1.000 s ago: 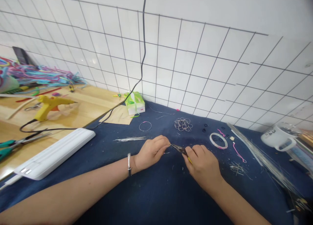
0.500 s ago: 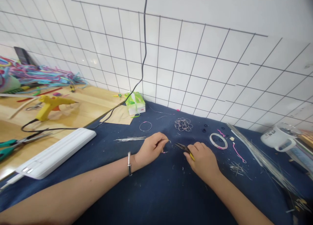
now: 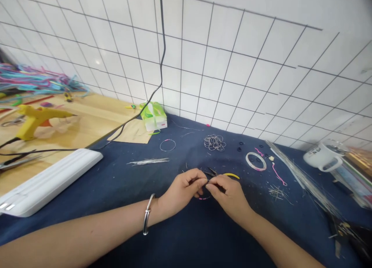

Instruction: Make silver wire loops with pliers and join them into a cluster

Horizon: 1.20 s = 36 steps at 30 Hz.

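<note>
My left hand [image 3: 188, 187] is closed in a pinch on a thin wire. A part of that wire with small pink bits [image 3: 204, 198] curves out below the fingers; the rest is hidden. Opposite it, my right hand [image 3: 229, 192] is also pinched at the wire, its thumb and forefinger almost touching those of the left. Just behind the right hand lies a pair of pliers with a yellow handle [image 3: 231, 175], partly covered by the fingers. A finished-looking wire ring [image 3: 167, 145] with a pink bit and a bundle of straight wires [image 3: 149, 161] lie to the left.
A heap of wire loops [image 3: 214, 142], a white ring-shaped coil [image 3: 256, 161] and cut wire scraps [image 3: 279, 193] are on the blue cloth. A white mug [image 3: 322, 157] stands right; a power strip [image 3: 52, 182] and yellow glue gun [image 3: 40, 118] are left.
My right hand has let go of the pliers, which now lie on the cloth, and has moved left to the wire at my left hand. The view has shifted slightly.
</note>
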Each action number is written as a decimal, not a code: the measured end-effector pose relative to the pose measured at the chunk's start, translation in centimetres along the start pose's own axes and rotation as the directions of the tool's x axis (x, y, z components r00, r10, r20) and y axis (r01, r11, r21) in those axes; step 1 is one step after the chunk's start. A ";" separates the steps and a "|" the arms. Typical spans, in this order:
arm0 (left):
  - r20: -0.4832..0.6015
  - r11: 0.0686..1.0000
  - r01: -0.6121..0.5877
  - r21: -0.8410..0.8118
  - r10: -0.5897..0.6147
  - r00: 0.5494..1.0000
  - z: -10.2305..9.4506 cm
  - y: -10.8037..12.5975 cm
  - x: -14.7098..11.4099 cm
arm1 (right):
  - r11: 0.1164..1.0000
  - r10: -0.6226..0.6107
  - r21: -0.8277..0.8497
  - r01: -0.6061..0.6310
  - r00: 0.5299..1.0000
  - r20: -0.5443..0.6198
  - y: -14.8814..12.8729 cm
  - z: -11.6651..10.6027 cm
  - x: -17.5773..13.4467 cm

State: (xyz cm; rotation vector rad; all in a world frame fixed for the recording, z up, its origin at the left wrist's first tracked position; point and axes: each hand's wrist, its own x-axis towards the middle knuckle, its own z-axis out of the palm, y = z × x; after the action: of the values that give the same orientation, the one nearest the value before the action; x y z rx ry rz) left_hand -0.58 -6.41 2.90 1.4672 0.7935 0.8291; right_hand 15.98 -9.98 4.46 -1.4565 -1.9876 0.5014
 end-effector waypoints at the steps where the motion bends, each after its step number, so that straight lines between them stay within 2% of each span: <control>1: -0.001 1.000 0.001 0.001 -0.001 1.000 0.0 0.0 0.0 | 1.000 0.011 0.020 -0.011 1.000 -0.001 0.0 0.1 0.0; 5: -0.016 0.999 0.013 0.034 -0.012 1.000 -0.3 0.0 0.3 | 0.998 0.026 0.055 -0.024 0.999 -0.030 0.2 0.0 0.0; 11: -0.046 0.990 -0.026 0.139 0.033 0.998 -0.3 0.0 0.3 | 0.999 -0.037 0.032 0.041 0.993 -0.115 0.1 -0.1 -0.1; 14: -0.055 0.989 -0.017 0.147 0.025 0.998 -0.4 0.1 0.4 | 0.999 -0.041 0.032 0.045 0.992 -0.116 0.3 0.0 -0.1; 17: -0.020 0.985 -0.019 0.172 0.023 1.000 -0.6 -0.1 0.5 | 0.999 -0.050 0.015 0.052 0.994 -0.097 0.6 0.1 0.0; 20: 0.053 0.974 -0.071 0.214 0.061 0.997 -0.7 -0.3 0.5 | 0.996 -0.087 -0.029 0.085 0.993 -0.083 1.0 0.3 0.0; 26: 0.092 0.891 -0.226 0.393 0.206 0.974 -1.0 -0.9 0.4 | 0.984 -0.145 -0.109 0.138 0.988 -0.056 1.3 1.0 -0.3; 36: 0.134 0.737 -0.321 0.595 0.302 0.944 -1.1 -0.8 0.4 | 0.990 -0.113 -0.085 0.110 0.993 -0.034 1.0 1.7 -0.6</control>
State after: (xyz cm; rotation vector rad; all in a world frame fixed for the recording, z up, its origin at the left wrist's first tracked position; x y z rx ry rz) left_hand -1.32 -5.42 2.11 2.2403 0.8481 0.8333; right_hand 15.68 -10.09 2.47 -1.3843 -2.0670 0.3433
